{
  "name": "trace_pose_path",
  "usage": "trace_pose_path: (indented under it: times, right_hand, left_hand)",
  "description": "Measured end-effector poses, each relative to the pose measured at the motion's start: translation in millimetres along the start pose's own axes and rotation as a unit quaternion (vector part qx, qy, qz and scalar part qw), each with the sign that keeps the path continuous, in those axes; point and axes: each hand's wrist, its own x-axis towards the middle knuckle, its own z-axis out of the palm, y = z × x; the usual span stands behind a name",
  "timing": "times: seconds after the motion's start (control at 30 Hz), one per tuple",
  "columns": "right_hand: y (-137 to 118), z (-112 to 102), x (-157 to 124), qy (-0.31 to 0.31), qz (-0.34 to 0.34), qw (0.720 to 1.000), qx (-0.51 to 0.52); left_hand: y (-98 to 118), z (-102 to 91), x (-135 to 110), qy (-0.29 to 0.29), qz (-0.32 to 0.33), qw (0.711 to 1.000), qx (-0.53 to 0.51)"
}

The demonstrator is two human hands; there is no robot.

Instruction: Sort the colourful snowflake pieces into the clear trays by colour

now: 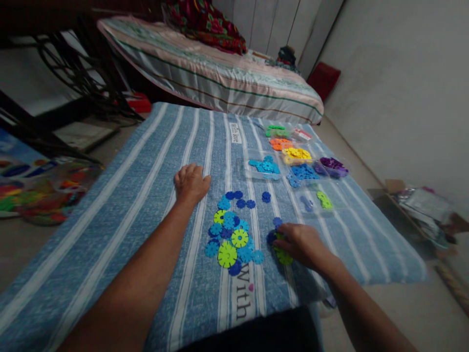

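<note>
My left hand [191, 183] rests on the striped cloth, palm down, with its fingers lying on the fabric and nothing in them. My right hand [302, 242] is bent down at the front right, its fingers closed over a yellow-green notched disc [285, 256]. A dark blue disc [271, 237] lies against its fingertips. Between my hands is a joined cluster of notched plastic discs [230, 233] in light blue, dark blue and yellow-green. Several loose dark blue discs [240, 203] lie just beyond the cluster. The right fingers partly hide the pieces under them.
Clear plastic trays stand at the right: light blue discs [266, 165], yellow discs [297, 155], blue discs [304, 172], purple discs [331, 165]. A nearer tray [339, 208] holds a few pieces. A bed [220, 78] stands behind the cloth-covered table [120, 205]; a cardboard box [395, 186] is at right.
</note>
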Motion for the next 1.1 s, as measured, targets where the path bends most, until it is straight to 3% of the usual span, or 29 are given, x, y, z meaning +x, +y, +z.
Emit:
trace_pose_path:
  times: [0.33,0.57,0.87,1.1]
  right_hand:
    - [-5.1,0.7,-3.2,-0.009,0.005,1.000,-0.004]
    - [-1.6,7.2,-0.4,0.025,-0.005,0.999,0.046]
    - [-8.1,-7.5,0.2,-0.029,0.026,0.997,0.070]
    - [-1.0,3.6,4.7,-0.001,-0.008,0.997,0.071]
  left_hand:
    - [1.0,-1.2,-0.3,0.005,-0.002,1.000,-0.001]
    - [-1.5,-0.8,1.9,0.006,0.004,1.000,-0.004]
    - [-0.7,-3.1,2.2,-0.002,0.002,1.000,0.001]
    - [0.0,-1.4,1.1,0.006,-0.006,1.000,0.002]
